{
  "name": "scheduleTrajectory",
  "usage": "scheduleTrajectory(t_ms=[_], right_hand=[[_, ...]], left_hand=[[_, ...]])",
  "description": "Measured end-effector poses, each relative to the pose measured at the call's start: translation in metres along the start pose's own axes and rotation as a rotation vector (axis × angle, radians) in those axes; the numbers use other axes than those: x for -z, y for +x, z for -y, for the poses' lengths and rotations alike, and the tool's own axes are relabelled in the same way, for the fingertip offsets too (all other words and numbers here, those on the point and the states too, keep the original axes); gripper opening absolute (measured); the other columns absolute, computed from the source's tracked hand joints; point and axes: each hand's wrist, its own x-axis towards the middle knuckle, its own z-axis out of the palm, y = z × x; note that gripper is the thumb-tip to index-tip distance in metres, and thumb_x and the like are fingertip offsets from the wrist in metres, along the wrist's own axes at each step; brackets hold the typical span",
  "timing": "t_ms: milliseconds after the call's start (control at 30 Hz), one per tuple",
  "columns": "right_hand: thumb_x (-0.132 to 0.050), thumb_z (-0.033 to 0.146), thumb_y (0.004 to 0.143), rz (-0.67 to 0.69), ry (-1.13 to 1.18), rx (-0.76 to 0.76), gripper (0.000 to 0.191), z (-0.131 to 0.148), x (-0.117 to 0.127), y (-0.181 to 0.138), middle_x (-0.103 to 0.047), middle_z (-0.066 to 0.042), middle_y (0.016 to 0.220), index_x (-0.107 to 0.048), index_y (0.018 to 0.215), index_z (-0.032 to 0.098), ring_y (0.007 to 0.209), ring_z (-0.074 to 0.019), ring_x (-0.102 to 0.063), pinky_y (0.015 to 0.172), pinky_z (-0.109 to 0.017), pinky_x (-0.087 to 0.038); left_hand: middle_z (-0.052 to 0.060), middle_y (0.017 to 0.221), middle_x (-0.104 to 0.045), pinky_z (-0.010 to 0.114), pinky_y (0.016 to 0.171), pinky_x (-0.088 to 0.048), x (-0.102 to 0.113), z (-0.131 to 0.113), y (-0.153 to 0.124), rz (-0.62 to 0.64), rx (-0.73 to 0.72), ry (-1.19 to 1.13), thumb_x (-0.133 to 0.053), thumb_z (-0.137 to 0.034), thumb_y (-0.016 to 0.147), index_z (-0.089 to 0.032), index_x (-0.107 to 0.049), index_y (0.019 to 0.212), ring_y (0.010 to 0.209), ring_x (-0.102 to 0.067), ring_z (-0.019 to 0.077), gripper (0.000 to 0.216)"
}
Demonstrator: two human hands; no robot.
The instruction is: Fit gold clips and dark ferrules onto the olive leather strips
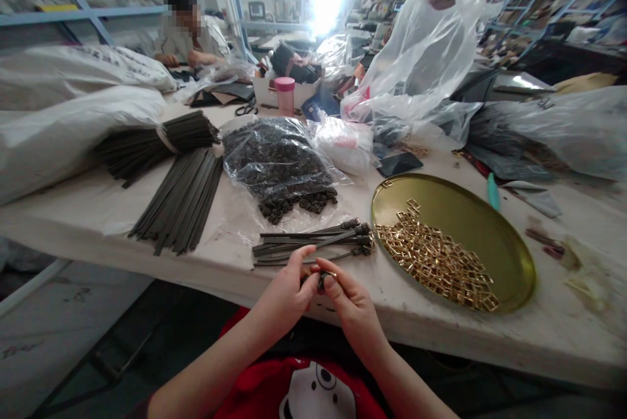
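Observation:
My left hand (292, 283) and my right hand (349, 296) meet at the table's front edge, fingertips closed together. Pinched between them is a small dark piece (321, 280) with a gold buckle (331, 273) at its top, mostly hidden by the fingers. Just beyond lie several dark straps (304, 244) with buckles at their right ends. To the right, a round gold tray (504, 246) bears a heap of gold rectangular buckles (441, 262). A clear plastic bag (279, 155) of small dark loops lies open behind the straps, some loops (281, 207) spilling from its mouth.
Loose dark strips (181, 203) and a tied bundle (166, 138) lie on the left beside white sacks (73, 125). Farther back stand a pink-lidded jar (285, 96) and a large clear bag (421, 47). Another person (189, 34) sits across at the far left.

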Motion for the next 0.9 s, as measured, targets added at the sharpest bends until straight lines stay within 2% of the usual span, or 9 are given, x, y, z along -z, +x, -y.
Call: scheduleTrajectory(t_ms=[100, 200, 300, 433, 533, 700, 900], right_hand=[[-0.051, 0.039, 0.082, -0.043, -0.076, 0.064, 0.031, 0.000, 0.000, -0.001, -0.064, -0.004, 0.108, -0.062, 0.107, 0.025, 0.101, -0.0204, -0.057, 0.087, -0.035, -0.044], [-0.052, 0.040, 0.081, -0.085, -0.074, 0.048, 0.031, 0.001, 0.003, 0.002, -0.064, -0.003, 0.105, -0.062, 0.107, 0.025, 0.097, -0.0195, -0.057, 0.084, -0.033, -0.046], [-0.053, 0.040, 0.080, -0.118, -0.062, 0.002, 0.032, 0.001, 0.004, 0.005, -0.064, -0.003, 0.103, -0.062, 0.107, 0.025, 0.097, -0.0195, -0.057, 0.084, -0.033, -0.045], [-0.054, 0.040, 0.079, -0.151, -0.043, -0.044, 0.033, -0.003, 0.003, 0.008, -0.064, -0.003, 0.104, -0.062, 0.107, 0.025, 0.098, -0.0197, -0.056, 0.085, -0.033, -0.044], [-0.056, 0.040, 0.078, -0.142, 0.004, -0.095, 0.035, -0.005, 0.002, 0.009, -0.063, -0.003, 0.105, -0.061, 0.109, 0.025, 0.097, -0.0193, -0.055, 0.085, -0.032, -0.043], [-0.065, 0.037, 0.070, -0.061, 0.206, -0.255, 0.041, -0.002, 0.005, 0.014, -0.065, -0.003, 0.099, -0.059, 0.109, 0.023, 0.089, -0.0178, -0.058, 0.083, -0.033, -0.044], [-0.070, 0.029, 0.064, -0.013, 0.384, -0.368, 0.038, -0.002, 0.005, 0.019, -0.064, -0.003, 0.091, -0.062, 0.100, 0.021, 0.080, -0.0155, -0.057, 0.076, -0.029, -0.044]], left_hand=[[-0.005, 0.061, -0.053, 0.021, 0.046, -0.039, 0.000, -0.001, 0.000, -0.013, 0.021, -0.052, -0.045, -0.034, 0.083, -0.017, -0.042, 0.099, 0.046, -0.049, 0.0093, 0.023], [-0.003, 0.063, -0.054, 0.022, 0.051, -0.041, 0.001, -0.007, -0.002, 0.028, -0.020, -0.011, -0.039, -0.032, 0.086, -0.017, -0.046, 0.083, 0.051, -0.052, 0.0100, 0.017], [0.002, 0.078, -0.060, 0.026, 0.062, -0.043, 0.000, -0.010, -0.003, 0.061, -0.065, 0.097, -0.043, -0.029, 0.083, -0.017, -0.051, 0.087, 0.065, -0.056, 0.0137, 0.015], [0.005, 0.086, -0.062, 0.030, 0.072, -0.040, -0.006, -0.006, 0.001, -0.017, -0.059, 0.280, -0.047, -0.027, 0.081, -0.019, -0.054, 0.091, 0.080, -0.056, 0.0195, 0.015], [0.002, 0.077, -0.060, 0.028, 0.066, -0.039, -0.006, -0.003, 0.006, 0.001, -0.031, 0.275, -0.043, -0.027, 0.082, -0.019, -0.052, 0.082, 0.073, -0.054, 0.0178, 0.012], [-0.005, 0.058, -0.049, 0.023, 0.055, -0.034, 0.003, -0.003, 0.011, 0.092, 0.035, 0.081, -0.044, -0.022, 0.079, -0.019, -0.043, 0.068, 0.057, -0.047, 0.0120, 0.011], [-0.006, 0.057, -0.045, 0.022, 0.052, -0.031, 0.006, 0.004, 0.013, 0.108, 0.095, 0.059, -0.043, -0.015, 0.073, -0.020, -0.040, 0.066, 0.056, -0.044, 0.0110, 0.009]])
